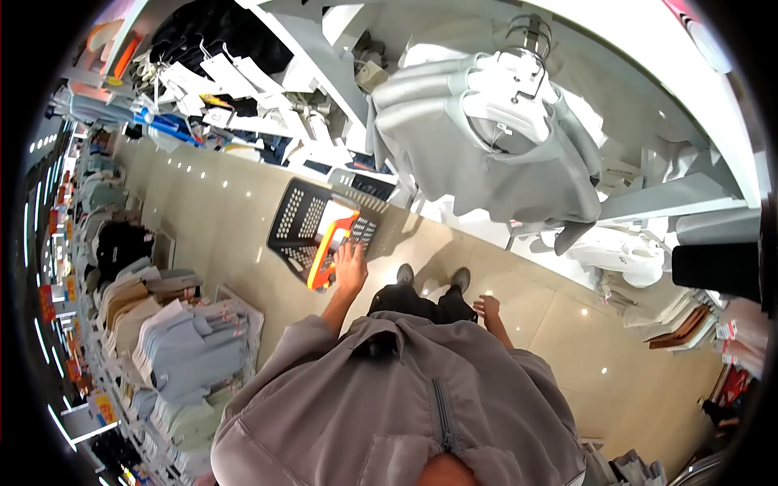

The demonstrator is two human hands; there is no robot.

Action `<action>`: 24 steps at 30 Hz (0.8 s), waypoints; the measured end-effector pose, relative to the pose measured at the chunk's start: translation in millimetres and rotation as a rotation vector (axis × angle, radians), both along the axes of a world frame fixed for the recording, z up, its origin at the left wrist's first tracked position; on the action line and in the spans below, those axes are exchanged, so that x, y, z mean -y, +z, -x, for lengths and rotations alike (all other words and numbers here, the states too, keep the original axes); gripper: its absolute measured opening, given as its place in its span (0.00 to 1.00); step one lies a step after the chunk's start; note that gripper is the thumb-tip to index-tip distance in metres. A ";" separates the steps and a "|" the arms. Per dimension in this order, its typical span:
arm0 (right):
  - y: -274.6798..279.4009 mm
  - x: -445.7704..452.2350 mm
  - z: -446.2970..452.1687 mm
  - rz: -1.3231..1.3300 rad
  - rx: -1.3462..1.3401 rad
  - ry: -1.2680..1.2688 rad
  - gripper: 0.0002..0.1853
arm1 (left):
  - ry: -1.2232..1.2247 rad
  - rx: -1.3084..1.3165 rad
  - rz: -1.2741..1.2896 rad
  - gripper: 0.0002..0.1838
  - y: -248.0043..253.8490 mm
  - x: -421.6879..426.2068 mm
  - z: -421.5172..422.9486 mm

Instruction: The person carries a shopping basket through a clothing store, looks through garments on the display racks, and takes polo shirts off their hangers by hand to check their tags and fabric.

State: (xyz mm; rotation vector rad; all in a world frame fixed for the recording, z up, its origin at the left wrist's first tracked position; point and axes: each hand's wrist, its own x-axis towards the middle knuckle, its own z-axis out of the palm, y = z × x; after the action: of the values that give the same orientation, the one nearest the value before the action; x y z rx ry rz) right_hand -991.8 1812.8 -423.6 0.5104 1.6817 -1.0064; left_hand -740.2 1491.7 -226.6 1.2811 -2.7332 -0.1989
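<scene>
My left hand [351, 266] is at the orange handle of a dark shopping basket [293, 212], its fingers bent over the handle side. The basket has perforated walls, and something white lies inside it. My right hand [487, 308] hangs low beside my right leg, holding nothing, with its fingers loosely apart. Ahead of me, grey shirts [510, 174] hang one behind another on white hangers from a metal rail hook. Neither hand touches them.
White shelving [681, 198] runs along the front, with folded and hanging clothes [660, 312] at the right. On the left stand racks of shirts [194, 348] in several colours. A tiled floor [203, 190] forms the aisle, and my shoes [405, 274] stand on it.
</scene>
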 end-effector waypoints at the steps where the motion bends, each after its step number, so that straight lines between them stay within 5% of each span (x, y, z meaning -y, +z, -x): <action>1: 4.2 -3.8 -8.5 -0.040 -0.064 0.017 0.14 | 0.003 -0.011 0.063 0.25 4.7 7.7 -6.2; 7: 9.3 -12.0 -51.3 -0.029 -0.143 -0.054 0.15 | 0.363 0.046 -0.037 0.36 -17.4 52.8 -53.4; 9: 19.1 -5.4 -70.5 -0.069 -0.132 -0.161 0.15 | 0.467 0.044 -0.404 0.33 -25.0 69.0 -65.3; 11: 7.3 -8.3 -92.9 -0.153 -0.283 -0.033 0.16 | 0.390 -0.054 -0.351 0.30 -51.4 84.1 -79.0; 13: -4.8 -15.6 -116.7 -0.310 -0.477 0.140 0.18 | 0.471 -0.165 -0.564 0.34 -83.4 104.8 -90.5; 15: -8.3 -23.3 -136.2 -0.400 -0.442 0.030 0.19 | 0.579 -0.219 -0.873 0.39 -56.7 108.0 -80.1; 18: 31.9 -45.9 -147.8 -0.356 -0.427 0.168 0.18 | 0.502 -0.165 -0.606 0.47 -51.9 106.1 -76.0; 19: 6.1 -74.0 -153.0 -0.318 -0.574 0.451 0.18 | 0.512 -0.154 -0.640 0.48 -40.4 103.3 -73.1; 24: 73.3 -64.9 -170.0 -0.520 -0.375 0.173 0.15 | 0.535 -0.141 -0.636 0.49 -36.4 97.5 -69.6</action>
State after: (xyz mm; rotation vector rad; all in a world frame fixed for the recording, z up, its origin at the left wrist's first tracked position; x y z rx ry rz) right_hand -821.8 1877.7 -350.3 0.5171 2.3005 -0.5512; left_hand -670.6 1394.2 -262.9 1.9883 -2.1631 -1.1046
